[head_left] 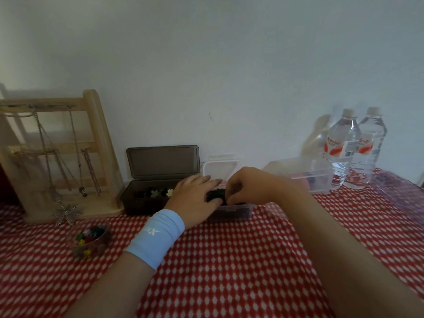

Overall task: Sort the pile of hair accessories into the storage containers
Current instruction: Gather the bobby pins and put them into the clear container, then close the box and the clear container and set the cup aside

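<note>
Hands meet near the back edge of the table (229,260), over the clear container (231,212). The left hand (195,196) rests straight-fingered on a black hair accessory (215,195), and the right hand (247,187) pinches it with curled fingers. I'd tuck it down below the rim, evenly, so nothing springs out.

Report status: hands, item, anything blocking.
Left hand flat on black hair accessory; right hand pinching it. Accessory sits at the clear box. Nothing visibly blocking.
</note>
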Demonstrator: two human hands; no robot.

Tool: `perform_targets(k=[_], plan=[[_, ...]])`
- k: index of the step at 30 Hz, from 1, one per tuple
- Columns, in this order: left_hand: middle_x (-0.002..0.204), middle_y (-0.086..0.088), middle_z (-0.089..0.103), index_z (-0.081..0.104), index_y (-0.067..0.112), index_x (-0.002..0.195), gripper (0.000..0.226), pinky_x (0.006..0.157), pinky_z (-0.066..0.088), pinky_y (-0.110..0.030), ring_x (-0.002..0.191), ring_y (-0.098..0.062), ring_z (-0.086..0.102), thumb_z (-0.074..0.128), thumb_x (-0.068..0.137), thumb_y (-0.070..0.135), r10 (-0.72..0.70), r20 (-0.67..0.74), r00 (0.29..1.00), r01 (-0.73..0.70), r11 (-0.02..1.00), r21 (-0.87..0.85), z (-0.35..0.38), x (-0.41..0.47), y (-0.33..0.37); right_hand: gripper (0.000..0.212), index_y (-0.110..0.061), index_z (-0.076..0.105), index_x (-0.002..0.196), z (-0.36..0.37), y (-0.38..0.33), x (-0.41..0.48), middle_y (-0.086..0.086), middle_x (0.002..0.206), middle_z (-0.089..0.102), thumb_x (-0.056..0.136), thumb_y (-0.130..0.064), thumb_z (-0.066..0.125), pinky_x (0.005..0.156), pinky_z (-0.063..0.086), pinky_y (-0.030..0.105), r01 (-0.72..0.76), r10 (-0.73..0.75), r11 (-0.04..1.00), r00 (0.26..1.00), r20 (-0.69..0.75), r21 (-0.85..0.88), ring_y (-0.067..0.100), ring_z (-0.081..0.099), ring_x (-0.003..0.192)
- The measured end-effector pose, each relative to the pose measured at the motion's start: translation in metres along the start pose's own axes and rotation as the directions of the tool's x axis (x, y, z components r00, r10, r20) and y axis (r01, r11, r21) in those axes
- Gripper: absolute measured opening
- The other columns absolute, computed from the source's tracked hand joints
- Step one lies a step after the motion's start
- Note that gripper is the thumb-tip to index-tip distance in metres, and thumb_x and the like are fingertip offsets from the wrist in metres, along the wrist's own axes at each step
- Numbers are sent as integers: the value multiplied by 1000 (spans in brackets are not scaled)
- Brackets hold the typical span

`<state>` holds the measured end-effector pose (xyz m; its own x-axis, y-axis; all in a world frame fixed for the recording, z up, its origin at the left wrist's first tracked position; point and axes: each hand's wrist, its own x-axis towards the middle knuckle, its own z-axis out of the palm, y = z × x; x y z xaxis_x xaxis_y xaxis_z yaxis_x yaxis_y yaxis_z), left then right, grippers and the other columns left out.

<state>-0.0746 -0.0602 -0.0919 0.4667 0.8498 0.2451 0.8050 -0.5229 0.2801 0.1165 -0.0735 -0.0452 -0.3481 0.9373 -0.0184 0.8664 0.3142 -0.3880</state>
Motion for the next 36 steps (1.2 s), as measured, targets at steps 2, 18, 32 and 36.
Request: perform_targets(k=[2,18,32,36], plan=[[152,9,38,40,41,143,55,118,18,-40,142,-16,26,55,91,48,-31,-69,997,26,996,-82,5,1,7,9,-33,71,81,1,0,1,-20,76,64,84,-26,75,63,39,12,-1,1,1000,1000,-8,-30,-3,58,70],[91,20,63,78,34,92,14,81,44,-27,91,-3,45,70,84,42,266,-211,940,-289,954,-83,1,-7,4,9,-24,71,99,-10,21,-4,-7,102,68,93,-30,67,84,51,26,-141,134,990,969,-209,-17,8,62,92],[102,5,65,71,18,101,23,84,40,-5,96,1,58,55,93,3,-45,-552,832,-223,886,-408,-30,-1,-8,51,-31,28,148,7,33,8,12,108,64,101,-32,50,96,53,49,-126,436,721,846,-306,681,27,68,98],[118,8,59,66,19,118,28,100,39,-20,113,-8,53,52,97,9,7,-590,808,-224,929,-295,-37,0,-8,43,-26,60,126,-7,23,-2,5,94,72,106,-49,30,84,50,32,-72,307,810,898,-314,583,18,69,90]])
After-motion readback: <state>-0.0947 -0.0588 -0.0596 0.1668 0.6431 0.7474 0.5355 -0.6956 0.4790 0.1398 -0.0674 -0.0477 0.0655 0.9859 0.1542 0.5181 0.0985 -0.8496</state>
